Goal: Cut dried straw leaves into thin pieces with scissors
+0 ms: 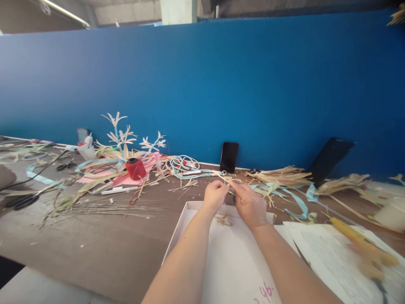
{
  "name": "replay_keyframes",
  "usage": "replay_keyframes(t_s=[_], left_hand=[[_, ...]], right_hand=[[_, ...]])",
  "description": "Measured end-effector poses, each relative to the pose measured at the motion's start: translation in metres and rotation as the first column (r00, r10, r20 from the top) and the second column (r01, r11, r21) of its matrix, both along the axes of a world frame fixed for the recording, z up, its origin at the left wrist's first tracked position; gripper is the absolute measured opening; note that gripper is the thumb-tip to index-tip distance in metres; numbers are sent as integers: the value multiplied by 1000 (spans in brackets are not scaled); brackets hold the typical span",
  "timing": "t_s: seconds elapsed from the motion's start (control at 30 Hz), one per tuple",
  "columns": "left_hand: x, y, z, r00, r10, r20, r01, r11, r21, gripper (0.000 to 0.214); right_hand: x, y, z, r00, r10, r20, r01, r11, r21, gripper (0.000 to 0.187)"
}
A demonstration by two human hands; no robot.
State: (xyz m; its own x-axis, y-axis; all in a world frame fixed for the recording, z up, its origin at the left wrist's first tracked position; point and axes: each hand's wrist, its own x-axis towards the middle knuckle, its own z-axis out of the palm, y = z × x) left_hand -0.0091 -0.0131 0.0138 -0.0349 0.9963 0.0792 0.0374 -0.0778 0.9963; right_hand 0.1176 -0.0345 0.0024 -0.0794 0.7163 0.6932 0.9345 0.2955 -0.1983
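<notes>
My left hand [217, 196] and my right hand [250, 205] are close together over the far end of a shallow white box [240, 253]. Both are closed, fingertips pinched and nearly meeting. A thin pale strip [226, 178] shows at the fingertips, but it is too small and blurred to tell what it is or which hand grips it. Below the hands, a small tangle of tan fibre [224, 220] lies in the box. Pink handwriting marks the box's near part.
A dark phone [229, 157] leans on the blue partition [202, 84]. To the left are a red thread spool [135, 169], blue cord [182, 165], straw flowers [122, 137] and black scissors [22, 201]. On the right, dried husks [281, 175], papers [329, 249] and a yellow glue gun [363, 242].
</notes>
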Motion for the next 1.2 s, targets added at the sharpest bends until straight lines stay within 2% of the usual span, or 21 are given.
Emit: replay_keyframes(t_s=[0.07, 0.13, 0.2, 0.27, 0.33, 0.37, 0.43, 0.5, 0.53, 0.6, 0.7, 0.77, 0.87, 0.93, 1.0, 1.07, 1.13, 1.2], left_hand=[[2, 0, 0, 1000, -4, -14, 4, 1000, -21, 19], [3, 1, -2, 1000, -7, -10, 7, 998, -56, 17], [4, 3, -3, 1000, 2, 8, -1, 996, -93, 14], [4, 5, -5, 999, 5, 31, -2, 994, -108, 13], [4, 6, -6, 999, -3, 43, 6, 996, -84, 14], [4, 6, -6, 999, -10, 38, 12, 998, -62, 14], [4, 6, -8, 1000, -24, 8, 24, 1000, -8, 15], [4, 6, -10, 999, -37, -31, 38, 999, 35, 14], [5, 6, -11, 998, -45, -49, 47, 998, 45, 14], [5, 6, -12, 996, -52, -72, 56, 997, 50, 12], [5, 5, -13, 993, -28, -116, 36, 997, 67, 10], [5, 4, -13, 988, 7, -155, 7, 996, 89, 9], [3, 3, -10, 985, 33, -172, -17, 996, 93, 10], [2, 3, -7, 991, 26, -133, -16, 997, 75, 11], [1, 2, -5, 995, 21, -97, -17, 999, 48, 11], [0, 1, -2, 995, 14, -95, -12, 1000, 24, 10], [0, 0, 0, 993, 4, -118, -2, 1000, 9, 10], [1, -1, 1, 991, -9, -130, 10, 1000, 1, 11]], right_hand=[[7, 5, -1, 988, -38, -152, 32, 999, -42, 38], [17, 11, -1, 931, -54, -362, 19, 995, -98, 35], [27, 16, 1, 805, -56, -591, -29, 991, -133, 36], [31, 17, 3, 626, 19, -780, -222, 963, -154, 45], [31, 15, 7, 449, 69, -891, -441, 884, -153, 51], [29, 13, 9, 388, 77, -919, -537, 829, -157, 52], [23, 10, 11, 346, 75, -935, -676, 711, -193, 51], [18, 9, 11, 383, 71, -921, -731, 633, -255, 50], [16, 9, 11, 414, 71, -908, -732, 619, -285, 49], [13, 11, 7, 469, 84, -879, -714, 623, -321, 48], [13, 15, 3, 558, 125, -820, -657, 671, -345, 42], [13, 15, 1, 666, 185, -723, -586, 729, -353, 37], [12, 10, 3, 858, 238, -454, -408, 853, -324, 34], [8, 5, 6, 945, 189, -268, -265, 921, -284, 38], [5, 1, 8, 981, 124, -147, -159, 954, -255, 41], [3, 0, 7, 990, 82, -111, -107, 964, -242, 41], [5, 3, 4, 988, 45, -146, -79, 969, -235, 40], [11, 9, 0, 968, -11, -249, -51, 969, -242, 39]])
